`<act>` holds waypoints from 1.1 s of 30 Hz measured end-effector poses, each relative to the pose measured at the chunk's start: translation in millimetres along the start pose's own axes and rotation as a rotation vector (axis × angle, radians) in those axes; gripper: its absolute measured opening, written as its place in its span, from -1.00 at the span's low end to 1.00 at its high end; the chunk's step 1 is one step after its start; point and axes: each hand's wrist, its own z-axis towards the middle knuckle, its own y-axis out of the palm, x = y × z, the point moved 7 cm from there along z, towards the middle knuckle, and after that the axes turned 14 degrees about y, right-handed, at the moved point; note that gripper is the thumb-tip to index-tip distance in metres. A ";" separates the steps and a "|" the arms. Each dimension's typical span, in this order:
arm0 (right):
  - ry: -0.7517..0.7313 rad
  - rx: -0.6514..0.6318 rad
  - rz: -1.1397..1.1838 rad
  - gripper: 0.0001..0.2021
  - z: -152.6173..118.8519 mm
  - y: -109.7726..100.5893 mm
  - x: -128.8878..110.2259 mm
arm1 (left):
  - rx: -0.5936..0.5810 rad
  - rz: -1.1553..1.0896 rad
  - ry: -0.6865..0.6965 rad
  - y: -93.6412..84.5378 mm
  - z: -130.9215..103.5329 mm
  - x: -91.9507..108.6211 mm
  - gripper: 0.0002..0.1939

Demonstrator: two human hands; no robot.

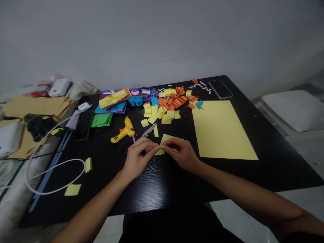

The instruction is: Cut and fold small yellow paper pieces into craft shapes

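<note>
Now, here we are at the middle of the surface point(149, 197), where the left hand point(138, 156) and the right hand point(184, 156) meet with tips almost together. Both sets of fingers are in a narrow pinch, thumb against finger, holding an edge of yellow paper point(169, 136). To do this pinch well, I'd say go light, keep the thumbs level and line the edges up before pressing hard; paper this thin looks apt to skew if one side pulls more.

And where does the paper lie? Right at the tips, spreading beyond them on the far side of the right fingers, with some yellow peeking out on the near side too. Is it all one piece? The fingers hide too much to tell. Just far of the left hand, there are the scissors point(149, 130); farther left, the glue gun point(124, 130); straight beyond, the yellow scraps point(166, 117); and over on the right, apart from the right fingers, the big sheet point(222, 131), lying flat.
</note>
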 end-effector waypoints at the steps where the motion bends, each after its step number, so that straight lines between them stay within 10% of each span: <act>1: -0.026 0.021 -0.030 -0.88 -0.6 -1.2 -2.4 | 0.011 0.013 0.015 -1.6 0.6 1.7 -0.89; 24: 0.144 -0.044 0.246 -0.67 2.1 4.4 11.8 | 0.208 -0.405 -0.235 11.5 -10.5 -15.9 -0.69; 33: 0.156 -0.066 0.199 -0.73 3.0 6.5 16.3 | 0.108 -0.367 -0.224 13.5 -11.5 -22.4 -0.67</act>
